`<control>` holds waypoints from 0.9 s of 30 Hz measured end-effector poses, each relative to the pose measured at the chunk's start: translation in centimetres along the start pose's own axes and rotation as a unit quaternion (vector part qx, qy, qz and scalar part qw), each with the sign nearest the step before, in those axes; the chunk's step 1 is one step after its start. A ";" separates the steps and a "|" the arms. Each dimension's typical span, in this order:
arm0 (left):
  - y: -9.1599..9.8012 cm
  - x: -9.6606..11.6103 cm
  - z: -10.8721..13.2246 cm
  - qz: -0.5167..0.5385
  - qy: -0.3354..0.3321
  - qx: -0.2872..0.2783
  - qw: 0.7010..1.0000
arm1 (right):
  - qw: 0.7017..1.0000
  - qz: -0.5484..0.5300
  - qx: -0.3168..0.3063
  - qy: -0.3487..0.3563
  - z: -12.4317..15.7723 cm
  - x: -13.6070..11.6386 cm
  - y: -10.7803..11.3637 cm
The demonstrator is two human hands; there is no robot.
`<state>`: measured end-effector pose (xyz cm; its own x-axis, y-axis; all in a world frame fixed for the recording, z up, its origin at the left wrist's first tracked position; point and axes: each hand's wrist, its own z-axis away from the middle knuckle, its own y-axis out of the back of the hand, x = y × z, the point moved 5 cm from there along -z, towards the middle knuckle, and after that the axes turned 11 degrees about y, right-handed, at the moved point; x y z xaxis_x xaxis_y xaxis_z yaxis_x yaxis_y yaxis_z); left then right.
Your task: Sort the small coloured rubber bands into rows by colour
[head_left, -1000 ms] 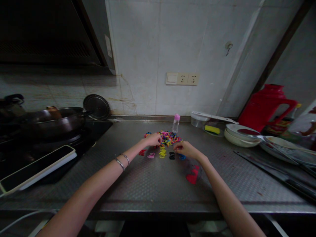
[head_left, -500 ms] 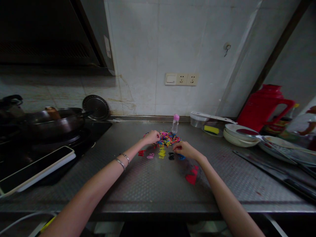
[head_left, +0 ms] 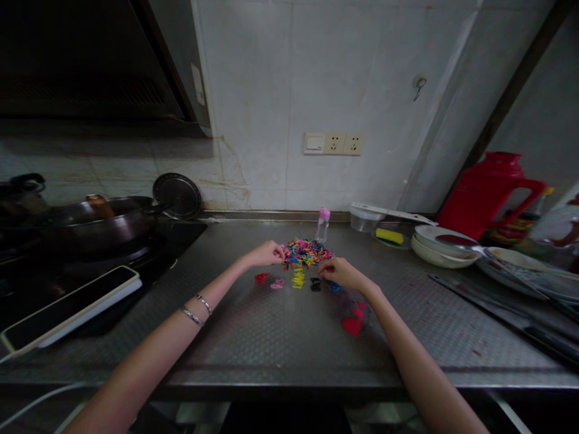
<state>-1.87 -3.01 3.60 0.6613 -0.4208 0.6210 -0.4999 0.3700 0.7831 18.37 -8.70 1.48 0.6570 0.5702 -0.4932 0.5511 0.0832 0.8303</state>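
Note:
A heap of small multicoloured rubber bands (head_left: 307, 252) lies on the metal counter. At its left edge is my left hand (head_left: 266, 254), fingers curled together; whatever they pinch is too small to make out. My right hand (head_left: 344, 273) hovers by the heap's front right side, fingertips closed, their contents hidden. In front of the heap runs a row of small groups: red bands (head_left: 261, 278), pink bands (head_left: 277, 284), yellow bands (head_left: 298, 278), black bands (head_left: 315, 284) and blue bands (head_left: 333, 286). The blue ones lie just under my right hand.
Behind the heap stands a clear bottle with a pink cap (head_left: 322, 224). A clear bag with red print (head_left: 354, 320) lies near my right forearm. Bowls (head_left: 441, 256), a red thermos (head_left: 484, 196) and a long dark utensil (head_left: 497, 313) are on the right; a pan (head_left: 99, 226) sits left.
My left hand has drawn back leftward from over the heap to its left edge, uncovering more bands. My right hand has stayed almost in place.

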 end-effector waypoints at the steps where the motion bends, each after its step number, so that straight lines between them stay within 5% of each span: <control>1: 0.0 0.0 0.3 -0.001 0.001 -0.003 1.000 | 1.000 0.003 0.001 0.002 0.0 -0.1 0.0; 7: -1.1 2.0 0.9 -0.027 -0.004 0.012 1.000 | 0.998 0.044 0.043 -0.024 0.4 0.3 1.2; 16: -5.6 5.0 -1.5 -0.118 -0.006 0.053 0.992 | 0.989 0.109 0.071 -0.074 1.0 1.2 1.8; 27: -6.7 5.2 -2.2 -0.102 -0.011 0.010 0.995 | 0.987 0.115 0.061 -0.091 1.1 1.0 1.7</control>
<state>6.15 -5.88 1.51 0.7375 -0.5042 0.4494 -0.3678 0.2583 0.8933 20.56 -8.88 2.15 0.8481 0.4044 -0.3422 0.4262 -0.1370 0.8942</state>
